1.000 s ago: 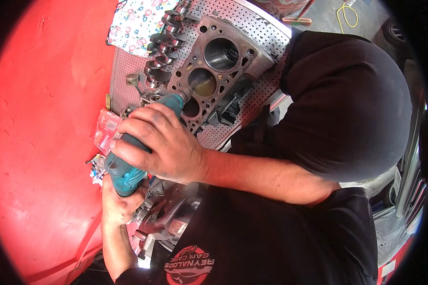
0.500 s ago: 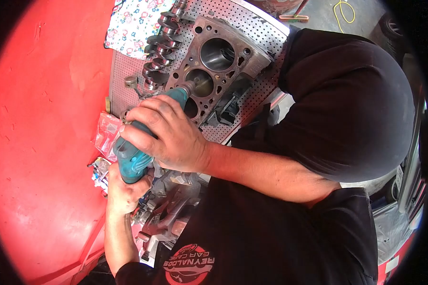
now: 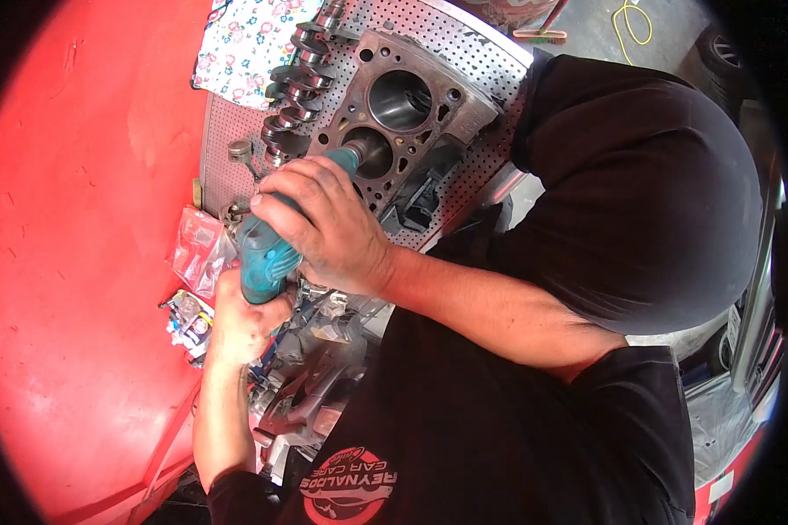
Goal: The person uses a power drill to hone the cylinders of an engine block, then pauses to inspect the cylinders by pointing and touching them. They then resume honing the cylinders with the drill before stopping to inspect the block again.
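Note:
A teal power drill (image 3: 267, 262) lies across both of my hands. My right hand (image 3: 333, 223) wraps over its body from above, fingers curled round the far side. Round its rear end is my left hand (image 3: 245, 324), closed. The drill's grey nose (image 3: 357, 150) points into the middle cylinder bore of a metal engine block (image 3: 372, 109); whatever is fitted in the nose is hard to make out. The bore nearest me is mostly hidden by the drill and my right hand. Beside the block lies a crankshaft (image 3: 298, 92).
The perforated metal bench (image 3: 460, 66) also holds a piston (image 3: 240, 150), a flowered cloth (image 3: 245, 61) and a red-and-clear packet (image 3: 200, 245). Metal parts (image 3: 324, 367) crowd below the drill. A red panel (image 3: 87, 219) fills the left; a large rounded black-cloth shape (image 3: 648, 192) the right.
Both hands and the drill have shifted up and to the right. The drill's nose now sits farther over the middle bore. The engine block has stayed put.

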A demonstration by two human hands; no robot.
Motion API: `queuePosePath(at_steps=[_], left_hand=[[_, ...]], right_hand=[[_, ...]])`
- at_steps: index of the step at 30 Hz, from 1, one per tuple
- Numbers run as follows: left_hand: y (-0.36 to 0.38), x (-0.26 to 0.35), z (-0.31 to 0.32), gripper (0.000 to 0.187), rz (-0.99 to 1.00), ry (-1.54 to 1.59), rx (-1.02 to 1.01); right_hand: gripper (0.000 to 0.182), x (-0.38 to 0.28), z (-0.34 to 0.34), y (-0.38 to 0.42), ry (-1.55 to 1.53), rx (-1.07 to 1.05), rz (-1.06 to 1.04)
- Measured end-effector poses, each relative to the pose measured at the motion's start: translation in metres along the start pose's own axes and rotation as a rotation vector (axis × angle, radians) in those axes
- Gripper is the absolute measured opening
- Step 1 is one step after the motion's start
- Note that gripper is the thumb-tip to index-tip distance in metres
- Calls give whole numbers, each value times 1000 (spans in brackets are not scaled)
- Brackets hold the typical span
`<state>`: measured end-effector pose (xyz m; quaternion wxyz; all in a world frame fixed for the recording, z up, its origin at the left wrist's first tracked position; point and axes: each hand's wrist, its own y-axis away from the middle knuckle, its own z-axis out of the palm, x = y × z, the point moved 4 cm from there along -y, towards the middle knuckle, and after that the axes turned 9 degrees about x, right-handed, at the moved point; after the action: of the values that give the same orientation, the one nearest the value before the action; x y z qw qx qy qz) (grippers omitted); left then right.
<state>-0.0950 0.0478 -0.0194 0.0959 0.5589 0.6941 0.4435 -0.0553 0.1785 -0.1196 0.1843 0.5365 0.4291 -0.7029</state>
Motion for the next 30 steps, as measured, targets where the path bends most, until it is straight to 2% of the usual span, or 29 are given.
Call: queuePosePath(at_steps=[1,4,7,16,19,22,25,30], left_hand=[[-3,-2,1,27,1,10,2],[-8,-1,4,10,16,11,-14],[-13,-3,7,9,3,44,-30],[-25,4,19,10,22,-10,-33],[-31,0,23,10,11,-13,-30],[-38,1,29,12,19,-2,-61],[-46,-2,33,14,-5,-31,-64],[-55,3,42,14,16,-50,-88]], right_hand=[[80,2,0,0,0,-8,7],[82,9,1,4,39,-12,0],[84,14,0,5,51,-36,1],[88,27,-4,8,90,-50,30],[76,31,-7,7,49,-33,57],[78,37,-9,9,79,-44,62],[92,45,-10,13,108,-22,68],[88,53,-22,12,119,-33,83]])
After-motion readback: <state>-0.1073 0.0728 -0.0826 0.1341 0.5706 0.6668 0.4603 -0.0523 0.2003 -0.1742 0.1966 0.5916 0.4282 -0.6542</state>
